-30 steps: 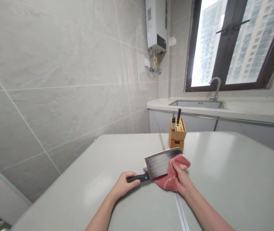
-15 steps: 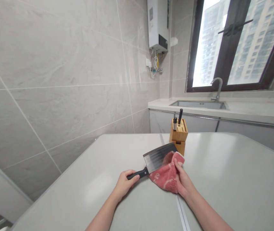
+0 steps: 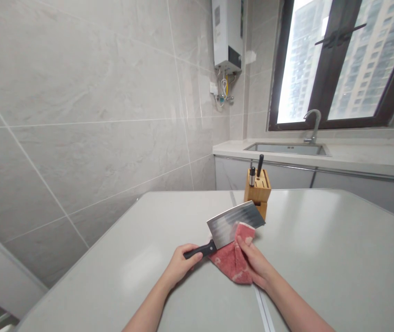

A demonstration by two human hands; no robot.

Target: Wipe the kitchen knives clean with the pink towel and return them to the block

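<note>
A cleaver [image 3: 229, 222] with a broad steel blade and a black handle is held above the table, its blade pointing away to the right. My left hand [image 3: 182, 263] is closed round the handle. A red cloth [image 3: 230, 263] with pale patterns lies against the lower part of the blade and hangs below it. My right hand [image 3: 256, 263] grips this cloth, thumb on top, pressing it to the blade; the fingers behind the cloth are hidden. Just beyond the blade stands a wooden knife block [image 3: 259, 188], partly covered by the blade's far corner.
The knife block holds black-handled tools in some slots. It stands on the white table [image 3: 114, 258], which has a seam down its middle. Behind are a counter with a sink [image 3: 286, 148] and a faucet [image 3: 314, 124]. A tiled wall [image 3: 96, 92] runs along the left.
My right hand has slid the cloth left along the blade toward the handle, uncovering the blade's far corner. My left hand stays nearly still on the handle.
</note>
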